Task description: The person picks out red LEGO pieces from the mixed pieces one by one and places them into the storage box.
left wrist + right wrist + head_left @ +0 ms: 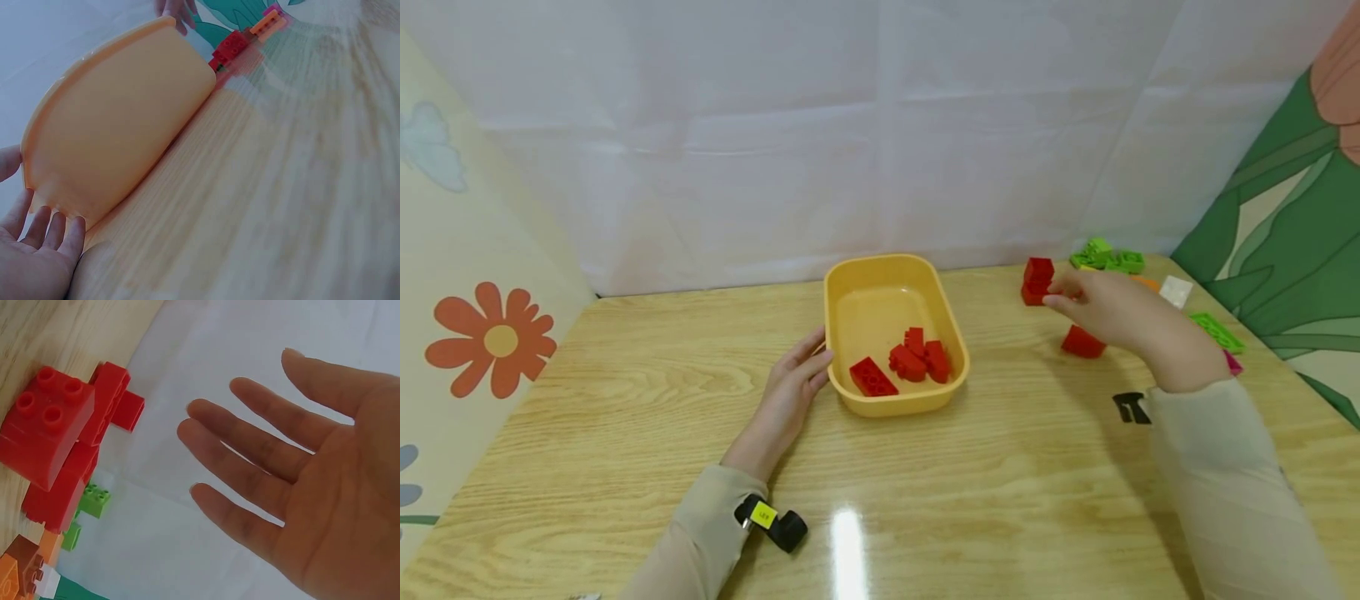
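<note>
Now the left hand (792,382), fingers loose, touches one yellow plastic tub (895,406) with four red plastic blocks (873,379); the right hand (1112,308) has spread, empty fingers.

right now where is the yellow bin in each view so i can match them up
Head: the yellow bin sits near the centre, the left hand at its left side.
Left wrist: the yellow bin fills much of the upper left, seen from outside.
Right wrist: not in this picture.
Shared landmark: red blocks outside it, right of centre in head, near the top in left wrist, at left in right wrist.
</note>
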{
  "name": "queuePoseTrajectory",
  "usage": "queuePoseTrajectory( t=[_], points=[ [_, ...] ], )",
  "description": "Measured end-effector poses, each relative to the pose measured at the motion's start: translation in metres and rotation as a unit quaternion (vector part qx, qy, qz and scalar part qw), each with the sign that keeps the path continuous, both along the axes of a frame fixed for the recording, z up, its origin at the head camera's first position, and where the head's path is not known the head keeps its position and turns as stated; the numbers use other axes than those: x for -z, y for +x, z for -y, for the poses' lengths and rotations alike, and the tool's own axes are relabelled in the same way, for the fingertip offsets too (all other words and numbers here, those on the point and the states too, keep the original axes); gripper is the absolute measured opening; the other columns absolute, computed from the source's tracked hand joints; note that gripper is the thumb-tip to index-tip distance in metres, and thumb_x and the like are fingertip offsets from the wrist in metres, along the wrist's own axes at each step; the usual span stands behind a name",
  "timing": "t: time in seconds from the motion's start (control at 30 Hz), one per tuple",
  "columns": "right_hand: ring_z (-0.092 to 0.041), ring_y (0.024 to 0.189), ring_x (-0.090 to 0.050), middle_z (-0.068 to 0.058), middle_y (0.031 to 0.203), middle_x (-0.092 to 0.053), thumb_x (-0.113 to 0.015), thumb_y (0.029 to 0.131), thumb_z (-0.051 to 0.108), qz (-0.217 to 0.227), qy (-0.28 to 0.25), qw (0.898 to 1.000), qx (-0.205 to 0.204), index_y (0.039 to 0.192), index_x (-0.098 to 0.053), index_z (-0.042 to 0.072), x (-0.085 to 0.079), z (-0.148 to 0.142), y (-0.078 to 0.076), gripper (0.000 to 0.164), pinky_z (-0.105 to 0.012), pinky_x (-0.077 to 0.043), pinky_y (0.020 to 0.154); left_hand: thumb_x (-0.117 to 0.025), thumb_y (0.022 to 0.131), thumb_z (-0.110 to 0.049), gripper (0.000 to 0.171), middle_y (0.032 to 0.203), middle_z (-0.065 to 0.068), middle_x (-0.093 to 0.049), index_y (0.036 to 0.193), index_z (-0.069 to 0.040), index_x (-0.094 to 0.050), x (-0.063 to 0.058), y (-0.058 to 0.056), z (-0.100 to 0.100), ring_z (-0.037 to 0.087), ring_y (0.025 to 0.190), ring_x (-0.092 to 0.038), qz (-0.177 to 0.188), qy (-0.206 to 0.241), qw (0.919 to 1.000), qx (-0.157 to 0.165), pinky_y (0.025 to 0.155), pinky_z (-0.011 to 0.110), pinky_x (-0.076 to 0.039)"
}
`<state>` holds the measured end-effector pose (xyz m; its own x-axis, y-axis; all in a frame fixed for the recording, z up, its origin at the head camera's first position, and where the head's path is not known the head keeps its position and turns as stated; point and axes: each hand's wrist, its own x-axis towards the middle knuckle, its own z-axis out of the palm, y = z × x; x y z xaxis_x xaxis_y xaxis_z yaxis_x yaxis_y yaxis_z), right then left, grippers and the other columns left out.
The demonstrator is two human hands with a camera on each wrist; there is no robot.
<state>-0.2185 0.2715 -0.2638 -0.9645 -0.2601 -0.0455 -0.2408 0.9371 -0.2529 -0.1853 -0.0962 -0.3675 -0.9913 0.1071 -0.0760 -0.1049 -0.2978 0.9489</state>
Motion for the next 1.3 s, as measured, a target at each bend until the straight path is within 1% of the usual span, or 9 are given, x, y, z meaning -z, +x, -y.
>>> queuePoseTrajectory(
  t=[0.07, 0.13, 0.23, 0.4, 0.6, 0.7, 0.83, 1.0, 1.3],
  points=[
    [-0.038, 0.095, -0.059, -0.031, 0.115, -0.062, -0.048, 0.095, 0.037, 0.005, 0.007, 1.0, -0.002, 0.119, -0.056, -0.004, 0.001, -0.003, -0.001, 0.048, -0.059, -0.052, 0.081, -0.05, 0.094, -0.009, 0.054, 0.153, 0.012, -0.034, 0.145, -0.004, -0.034, 0.0, 0.0, 0.0, 0.019, 0.131, -0.041, -0.001, -0.001, 1.0, 0.001, 0.093, 0.014, -0.05],
    [-0.042, 0.099, -0.058, -0.033, 0.117, -0.061, -0.047, 0.096, 0.037, 0.018, 0.013, 1.0, -0.001, 0.12, -0.056, -0.006, 0.002, -0.006, -0.003, 0.05, -0.061, -0.051, 0.083, -0.05, 0.094, -0.009, 0.054, 0.153, 0.012, -0.034, 0.145, -0.004, -0.034, 0.001, 0.0, 0.001, 0.019, 0.131, -0.041, -0.002, -0.001, 1.0, 0.002, 0.093, 0.013, -0.05],
    [-0.042, 0.099, -0.057, -0.034, 0.117, -0.06, -0.046, 0.096, 0.039, 0.039, 0.016, 0.999, 0.007, 0.12, -0.055, -0.008, 0.004, -0.008, -0.003, 0.055, -0.06, -0.051, 0.082, -0.05, 0.094, -0.009, 0.054, 0.153, 0.012, -0.034, 0.145, -0.004, -0.034, 0.001, 0.0, 0.001, 0.02, 0.131, -0.041, -0.004, -0.001, 1.0, 0.002, 0.092, 0.013, -0.05],
    [-0.044, 0.099, -0.055, -0.038, 0.119, -0.056, -0.047, 0.094, 0.043, 0.072, 0.006, 0.997, 0.018, 0.125, -0.05, -0.011, 0.01, -0.014, -0.006, 0.062, -0.063, -0.05, 0.083, -0.05, 0.094, -0.009, 0.054, 0.153, 0.012, -0.033, 0.145, -0.003, -0.033, 0.001, 0.001, 0.0, 0.02, 0.131, -0.041, -0.004, 0.001, 1.0, 0.002, 0.089, 0.011, -0.05],
    [-0.046, 0.098, -0.055, -0.04, 0.115, -0.057, -0.054, 0.092, 0.03, 0.073, 0.02, 0.997, 0.016, 0.123, -0.05, -0.014, 0.018, -0.02, -0.01, 0.054, -0.063, -0.049, 0.084, -0.05, 0.094, -0.009, 0.054, 0.153, 0.012, -0.033, 0.145, -0.003, -0.034, 0.001, 0.001, 0.0, 0.02, 0.131, -0.04, -0.003, 0.003, 1.0, 0.0, 0.087, 0.009, -0.051],
    [-0.047, 0.098, -0.055, -0.042, 0.114, -0.056, -0.054, 0.092, 0.027, 0.079, 0.022, 0.997, 0.015, 0.123, -0.049, -0.015, 0.021, -0.022, -0.012, 0.052, -0.063, -0.05, 0.083, -0.05, 0.094, -0.009, 0.054, 0.154, 0.012, -0.033, 0.145, -0.003, -0.034, 0.001, 0.001, 0.0, 0.02, 0.131, -0.04, -0.004, 0.002, 1.0, 0.001, 0.087, 0.009, -0.051],
    [-0.045, 0.096, -0.056, -0.041, 0.111, -0.058, -0.055, 0.092, 0.027, 0.087, 0.026, 0.996, 0.015, 0.123, -0.05, -0.015, 0.024, -0.023, -0.013, 0.052, -0.061, -0.051, 0.081, -0.05, 0.094, -0.009, 0.054, 0.153, 0.012, -0.033, 0.145, -0.003, -0.034, 0.002, 0.001, 0.0, 0.02, 0.131, -0.041, -0.003, -0.001, 1.0, 0.002, 0.087, 0.009, -0.051],
    [-0.04, 0.091, -0.059, -0.037, 0.106, -0.062, -0.058, 0.089, 0.026, 0.073, 0.034, 0.997, 0.009, 0.12, -0.053, -0.014, 0.03, -0.024, -0.015, 0.051, -0.056, -0.052, 0.077, -0.05, 0.094, -0.009, 0.054, 0.153, 0.012, -0.034, 0.145, -0.003, -0.034, 0.002, 0.001, 0.0, 0.021, 0.131, -0.041, -0.007, 0.0, 1.0, 0.002, 0.087, 0.009, -0.051],
    [-0.04, 0.093, -0.058, -0.036, 0.109, -0.062, -0.061, 0.088, 0.02, 0.079, 0.015, 0.997, 0.003, 0.115, -0.055, -0.014, 0.039, -0.026, -0.019, 0.044, -0.056, -0.052, 0.08, -0.049, 0.094, -0.007, 0.053, 0.152, 0.014, -0.035, 0.144, -0.002, -0.034, 0.001, 0.002, -0.001, 0.022, 0.132, -0.04, -0.007, 0.013, 0.9999, -0.002, 0.089, 0.01, -0.051]
  ],
)
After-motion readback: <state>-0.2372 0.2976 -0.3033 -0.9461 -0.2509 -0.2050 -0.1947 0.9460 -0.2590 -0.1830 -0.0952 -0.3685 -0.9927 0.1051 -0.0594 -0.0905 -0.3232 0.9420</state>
